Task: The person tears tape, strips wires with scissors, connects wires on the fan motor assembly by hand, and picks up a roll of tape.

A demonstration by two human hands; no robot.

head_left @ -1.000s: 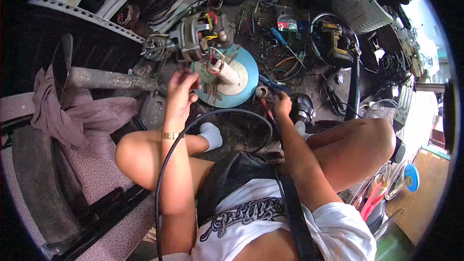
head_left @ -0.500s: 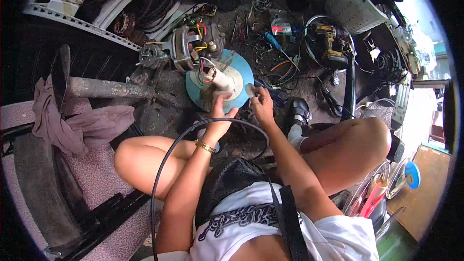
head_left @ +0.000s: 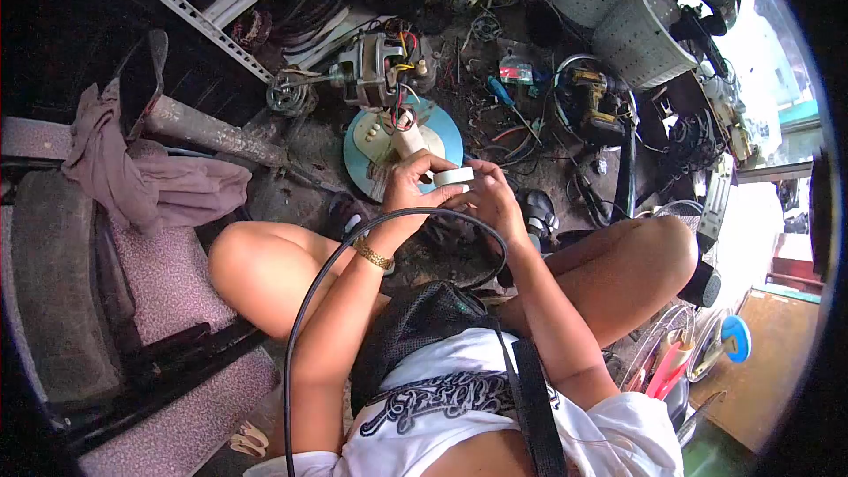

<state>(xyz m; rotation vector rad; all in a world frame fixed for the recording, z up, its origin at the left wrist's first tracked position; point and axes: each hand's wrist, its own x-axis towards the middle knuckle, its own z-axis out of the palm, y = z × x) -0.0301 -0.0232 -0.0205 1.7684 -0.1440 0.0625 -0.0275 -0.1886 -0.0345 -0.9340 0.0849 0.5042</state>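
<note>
A small white ring-shaped piece [head_left: 454,177], like a roll of tape, is between my two hands. My left hand [head_left: 415,187] has its thumb and fingers closed on the left side of it. My right hand [head_left: 491,198] closes on its right side. Just beyond my hands stands a fan base [head_left: 449,131], round and blue with a cream centre. Its white post [head_left: 409,139] rises from the middle, and the fan motor [head_left: 374,69] with red, yellow and green wires sits at the top. A black cable [head_left: 305,300] arches over my left forearm.
A blue screwdriver [head_left: 501,91], a plastic packet [head_left: 516,69] and a yellow-black drill [head_left: 602,106] lie beyond the base at the right. White perforated baskets [head_left: 643,35] stand farther right. A metal post [head_left: 212,134] and a mauve cloth [head_left: 177,181] are at the left.
My hands have come together around the white piece, which was at my right hand before. The view has shifted, and the fan motor now appears turned more to the side.
</note>
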